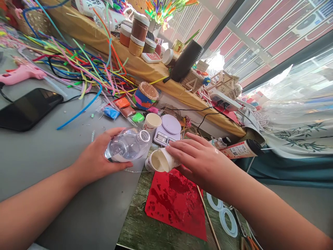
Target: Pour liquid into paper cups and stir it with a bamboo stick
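On my feed: left hand curled round bottle, neck rightward. Right hand wrapped on tilted cup, rim by second cup, red sheet's far edge. I judge a cup-to-cup pour; next calls for steady tilt.

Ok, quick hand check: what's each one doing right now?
Left hand: closed around a clear bottle.
Right hand: holding a tilted paper cup.
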The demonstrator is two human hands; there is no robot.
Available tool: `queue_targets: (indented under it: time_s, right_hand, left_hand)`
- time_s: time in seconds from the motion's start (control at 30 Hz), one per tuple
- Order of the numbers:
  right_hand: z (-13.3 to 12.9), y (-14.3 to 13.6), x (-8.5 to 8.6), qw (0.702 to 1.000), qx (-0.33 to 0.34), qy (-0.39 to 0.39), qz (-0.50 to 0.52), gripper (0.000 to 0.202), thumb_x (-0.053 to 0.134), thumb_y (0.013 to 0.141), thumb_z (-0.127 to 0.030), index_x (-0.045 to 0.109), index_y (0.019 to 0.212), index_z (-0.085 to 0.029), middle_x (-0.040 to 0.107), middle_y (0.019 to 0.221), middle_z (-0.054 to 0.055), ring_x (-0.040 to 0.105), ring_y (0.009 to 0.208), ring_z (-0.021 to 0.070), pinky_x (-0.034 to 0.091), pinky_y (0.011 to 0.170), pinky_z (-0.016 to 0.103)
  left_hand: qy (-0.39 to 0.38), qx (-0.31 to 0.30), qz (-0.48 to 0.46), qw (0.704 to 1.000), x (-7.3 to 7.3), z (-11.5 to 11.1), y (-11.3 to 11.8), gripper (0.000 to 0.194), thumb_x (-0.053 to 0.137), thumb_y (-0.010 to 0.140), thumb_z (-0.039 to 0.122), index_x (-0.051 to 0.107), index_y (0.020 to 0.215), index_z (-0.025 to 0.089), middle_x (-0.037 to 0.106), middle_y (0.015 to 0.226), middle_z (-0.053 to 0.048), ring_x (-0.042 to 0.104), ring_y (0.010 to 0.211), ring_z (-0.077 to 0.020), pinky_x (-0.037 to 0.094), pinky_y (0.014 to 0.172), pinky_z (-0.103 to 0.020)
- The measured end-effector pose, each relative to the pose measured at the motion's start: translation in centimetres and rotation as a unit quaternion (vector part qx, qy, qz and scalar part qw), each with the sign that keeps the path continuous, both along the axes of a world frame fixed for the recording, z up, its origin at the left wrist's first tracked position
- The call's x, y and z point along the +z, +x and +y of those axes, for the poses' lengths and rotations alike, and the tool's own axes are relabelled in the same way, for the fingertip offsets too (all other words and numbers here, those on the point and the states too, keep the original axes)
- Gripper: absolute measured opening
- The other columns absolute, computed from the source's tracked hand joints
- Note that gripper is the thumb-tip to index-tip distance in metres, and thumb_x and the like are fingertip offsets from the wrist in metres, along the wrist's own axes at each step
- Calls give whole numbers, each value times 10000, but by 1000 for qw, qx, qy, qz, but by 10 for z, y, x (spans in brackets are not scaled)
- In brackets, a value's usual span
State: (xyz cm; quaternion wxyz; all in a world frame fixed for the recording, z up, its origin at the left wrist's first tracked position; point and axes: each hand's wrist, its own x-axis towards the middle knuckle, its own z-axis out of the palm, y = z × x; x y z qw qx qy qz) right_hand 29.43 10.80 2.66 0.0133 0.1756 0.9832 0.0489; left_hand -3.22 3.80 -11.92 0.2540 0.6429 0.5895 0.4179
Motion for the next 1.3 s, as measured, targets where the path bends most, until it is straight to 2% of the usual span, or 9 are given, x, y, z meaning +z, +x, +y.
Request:
queue_targets:
  time_s: [0.13,0.3,0.53,0.63,0.8,0.87,1.03,1.13,1.3]
  right_hand:
    - [-15,17,-18,989,-102,-36,96,512,755,1016,-179,601,1504,-186,810,1390,173,788,1191,359,664,1034,583]
    - [-41,25,-48,943,-219,-84,236,501,738,1026,-234,626,1514,-246,792,1408,157,763,1284,336,632,1101,550]
    - [-67,23,-84,818,-331,-200,426,542,798,971,-310,663,1492,-250,782,1442,137,753,1314,317,607,1145,536]
    - [-73,24,-89,788,-334,-226,464,562,819,942,-313,680,1481,-238,777,1450,142,743,1324,319,591,1166,542]
    - [-89,18,-102,693,-346,-344,531,574,842,907,-338,681,1449,-240,780,1457,145,771,1297,304,627,1131,502]
    - [-98,14,-113,669,-342,-371,546,577,843,892,-327,668,1435,-236,791,1443,151,778,1308,307,631,1136,498]
    - [-112,9,-136,646,-337,-388,564,673,853,874,-287,609,1498,-237,752,1504,168,745,1384,314,598,1194,510]
    - [-113,11,-141,657,-322,-367,574,663,848,883,-279,613,1501,-239,733,1515,171,720,1408,326,577,1209,535]
    - [-114,12,-143,666,-308,-352,581,558,833,882,-236,664,1414,-252,777,1383,129,762,1282,308,616,1133,509]
  left_hand:
    - [7,1,-25,1000,2,2,-1,876,948,760,544,564,1511,307,769,1431,-73,761,1307,-332,627,1133,-486]
    - [-4,-6,-36,999,3,-1,-1,923,976,746,534,539,1524,295,748,1451,-93,741,1332,-354,581,1209,-551]
    - [2,-37,-29,999,5,-4,5,904,960,783,561,517,1525,293,743,1481,-117,751,1346,-375,595,1200,-598]
    - [21,-45,11,999,8,-8,9,904,947,779,607,538,1519,288,764,1451,-136,764,1339,-384,620,1169,-591]
    - [35,-52,100,993,26,-20,13,897,882,824,685,529,1553,302,771,1468,-144,787,1312,-387,666,1097,-566]
    - [29,-67,142,987,36,-23,13,859,860,840,694,550,1546,317,784,1460,-129,805,1279,-382,683,1068,-548]
    - [37,-105,247,963,60,-28,12,804,849,851,663,575,1533,335,826,1398,-95,840,1200,-369,705,1028,-516]
    - [68,-126,302,942,72,-29,12,778,843,876,620,568,1550,345,816,1423,-96,836,1214,-363,703,1031,-491]
    - [110,-155,361,913,92,-29,20,779,863,875,585,566,1566,383,814,1420,-79,833,1205,-354,697,1007,-462]
